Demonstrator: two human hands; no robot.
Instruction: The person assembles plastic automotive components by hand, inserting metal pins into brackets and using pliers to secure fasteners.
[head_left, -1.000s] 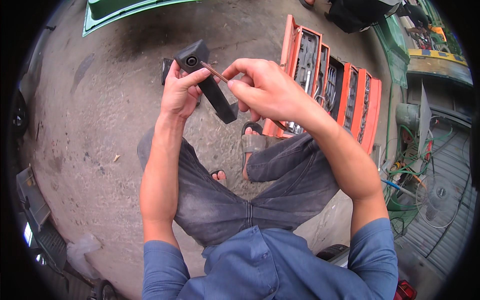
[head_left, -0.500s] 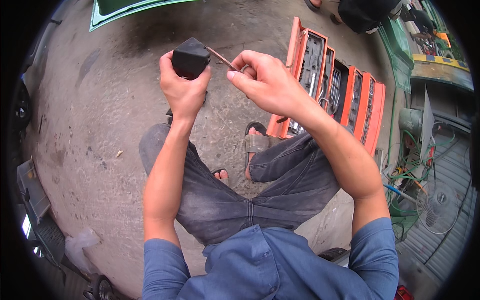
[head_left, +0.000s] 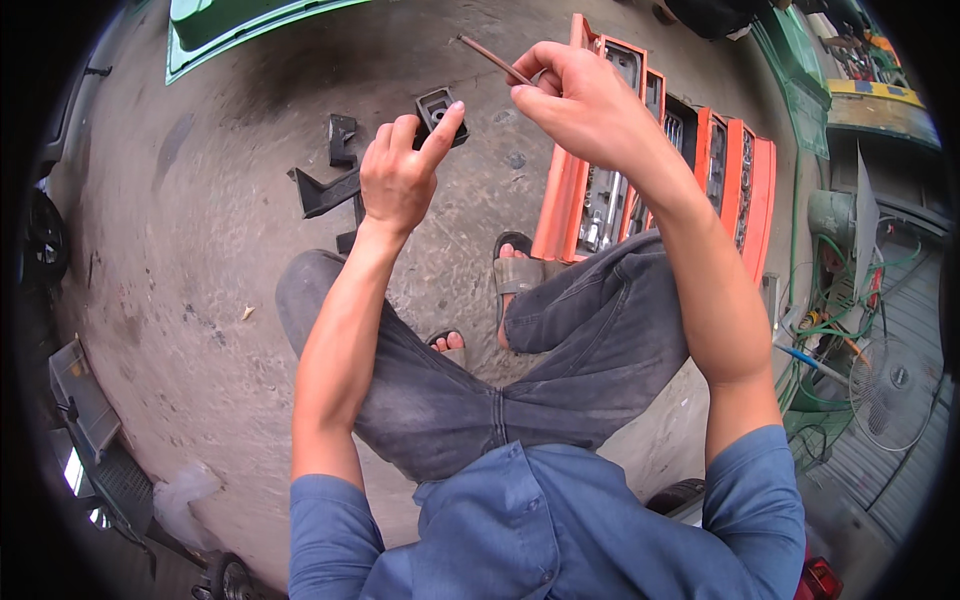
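My left hand is over a black bracket, its index finger extended across the part's hollow end with a round fitting, the other fingers bent around it; the thumb is hidden. My right hand is closed on a thin brown rod, held higher and to the right, apart from the bracket. Other black angled pieces lie on the floor left of my left hand. An open orange toolbox of metal tools is beneath and right of my right hand.
Green panels are at upper left and right. A fan, green hoses and a blue tube crowd the right. Grey parts and a plastic bag lie at lower left. A person's foot is at the top.
My left hand has rotated to back-up and shifted right, turning the bracket so its fitting shows again. My right hand has risen with the rod, away from the bracket.
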